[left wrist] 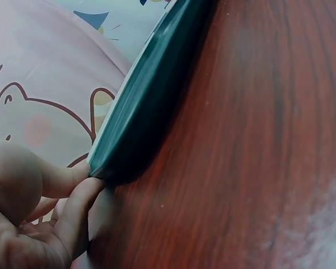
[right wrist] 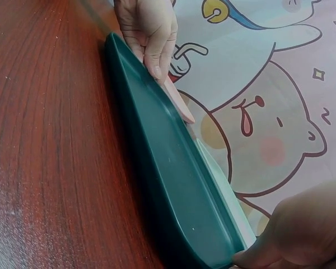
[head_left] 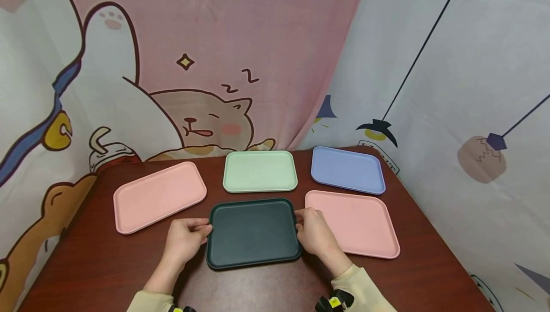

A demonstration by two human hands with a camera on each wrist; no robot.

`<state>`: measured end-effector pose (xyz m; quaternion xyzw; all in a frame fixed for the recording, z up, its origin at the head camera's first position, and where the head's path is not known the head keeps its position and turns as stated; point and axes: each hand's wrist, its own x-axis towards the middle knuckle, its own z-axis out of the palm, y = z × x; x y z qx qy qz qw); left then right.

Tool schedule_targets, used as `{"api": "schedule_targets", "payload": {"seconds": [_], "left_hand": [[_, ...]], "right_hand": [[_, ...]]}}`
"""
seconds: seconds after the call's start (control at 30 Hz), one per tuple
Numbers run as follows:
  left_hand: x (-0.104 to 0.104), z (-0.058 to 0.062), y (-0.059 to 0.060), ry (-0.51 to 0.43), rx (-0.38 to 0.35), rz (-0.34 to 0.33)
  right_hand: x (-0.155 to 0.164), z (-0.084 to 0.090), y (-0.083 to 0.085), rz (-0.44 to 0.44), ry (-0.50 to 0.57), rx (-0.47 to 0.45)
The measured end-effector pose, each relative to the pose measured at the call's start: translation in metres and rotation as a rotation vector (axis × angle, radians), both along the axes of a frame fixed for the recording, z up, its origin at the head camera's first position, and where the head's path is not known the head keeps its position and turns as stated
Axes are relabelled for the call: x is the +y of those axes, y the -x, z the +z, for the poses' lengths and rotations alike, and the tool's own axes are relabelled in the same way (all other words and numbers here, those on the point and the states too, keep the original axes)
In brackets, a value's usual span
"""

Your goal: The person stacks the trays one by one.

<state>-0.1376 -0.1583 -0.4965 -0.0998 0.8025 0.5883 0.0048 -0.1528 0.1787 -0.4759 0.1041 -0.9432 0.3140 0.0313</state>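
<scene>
A dark green rectangular tray (head_left: 254,233) lies face up at the front middle of the table, close over the wood. My left hand (head_left: 185,239) pinches its left short edge between thumb and fingers; in the left wrist view the fingertips (left wrist: 88,188) meet at the tray's rim. On the opposite short edge, my right hand (head_left: 316,234) grips the rim the same way. In the right wrist view the dark green tray (right wrist: 168,162) stretches between both hands, its inside bare. Just beside the right hand is a pink tray (head_left: 356,223), partly behind the fingers.
Behind the dark tray sits a light green tray (head_left: 260,172), with a blue tray (head_left: 348,169) to its right. Another pink tray (head_left: 160,197) lies angled at the left. The brown wooden table (head_left: 107,274) meets a patterned cloth (head_left: 275,54) at its back edge.
</scene>
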Motion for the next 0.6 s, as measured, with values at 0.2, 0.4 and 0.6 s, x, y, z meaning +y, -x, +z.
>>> {"api": "schedule_targets", "payload": {"seconds": [0.2, 0.4, 0.6], "left_hand": [[-0.001, 0.0, -0.001, -0.011, -0.008, -0.005], [-0.003, 0.003, -0.003, -0.027, -0.013, -0.011], [-0.003, 0.009, -0.003, -0.021, 0.049, -0.002]], "right_hand": [[0.002, 0.001, 0.0, 0.008, 0.028, -0.005], [0.006, 0.004, -0.002, -0.001, 0.109, -0.029], [0.015, 0.015, -0.003, -0.015, 0.176, -0.03]]}}
